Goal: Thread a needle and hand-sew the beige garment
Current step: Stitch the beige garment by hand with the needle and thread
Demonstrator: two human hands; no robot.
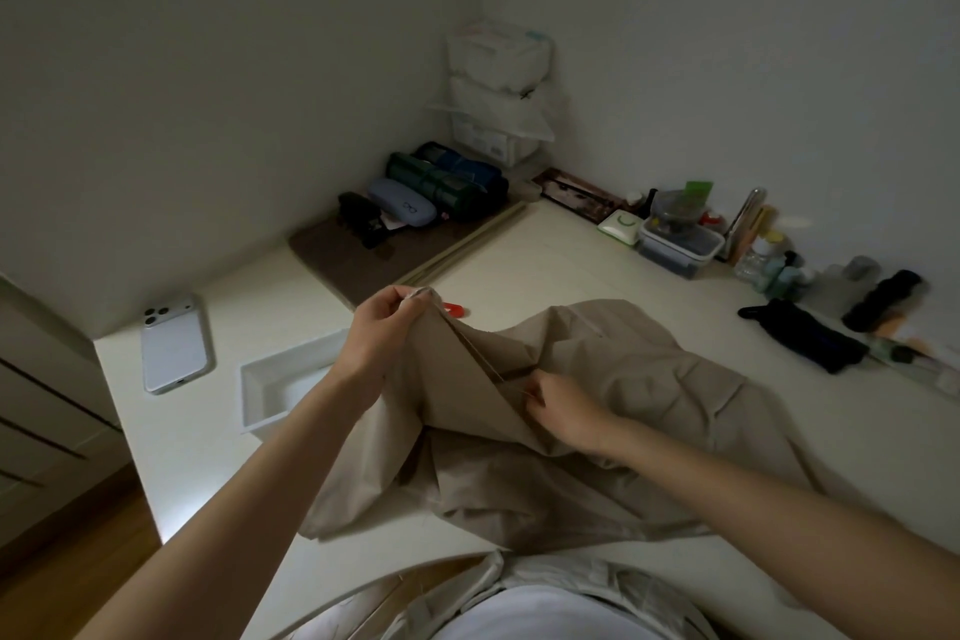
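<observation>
— Forearms reach up from the bottom of the frame. Where do they end?

— At mid-frame. The left hand [384, 327] pinches a lifted fold of the beige garment [649, 395] between thumb and fingertips. Lower right of it, the right hand [563, 408] has its fingertips pressed together on the same edge. Any needle there is too small to make out.

— Which step, then?

— Stitching, I judge, not threading. The next move needs a taut edge and a short, steady draw at the right fingertips.

— And the cloth?

— Heaped on the white table [545, 250], centre frame. The held edge slants from upper left down to lower right.
</observation>
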